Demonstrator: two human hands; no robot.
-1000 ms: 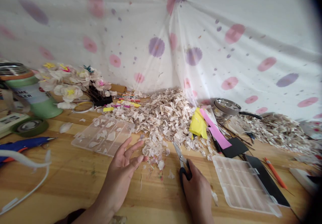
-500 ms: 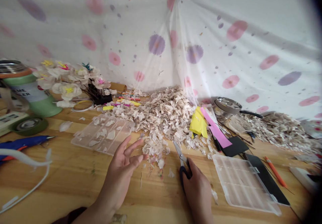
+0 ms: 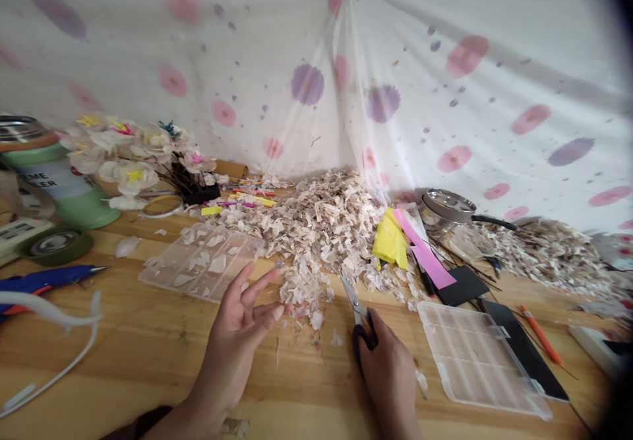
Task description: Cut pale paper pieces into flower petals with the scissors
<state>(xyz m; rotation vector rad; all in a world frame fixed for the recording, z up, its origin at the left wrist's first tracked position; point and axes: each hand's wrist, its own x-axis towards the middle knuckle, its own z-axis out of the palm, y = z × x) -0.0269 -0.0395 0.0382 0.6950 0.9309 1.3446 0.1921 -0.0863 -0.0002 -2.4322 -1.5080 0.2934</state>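
Note:
My right hand (image 3: 388,367) grips a pair of scissors (image 3: 357,308) by the dark handles, with the metal blades pointing away from me above the wooden table (image 3: 316,400). To its left, my left hand (image 3: 242,321) is raised with the fingers apart and the thumb stretched out. Nothing shows clearly in it, though the tips behind the thumb are partly hidden. Just past both hands spreads a big heap of pale, thin petal-like flakes (image 3: 326,216). A clear compartment tray (image 3: 163,262) with several flakes on it lies beyond my left hand.
Right of the scissors lie another clear compartment tray (image 3: 484,361), an orange-handled tool (image 3: 541,338), pink strip (image 3: 430,262), yellow sheet (image 3: 390,239) and a small pan (image 3: 448,206). On the left are a blue glue gun (image 3: 44,282), green tape (image 3: 55,243), a green canister (image 3: 74,189) and white flowers (image 3: 131,176).
My left hand has shifted very slightly, its fingers still apart. The right hand keeps the scissors in nearly the same place.

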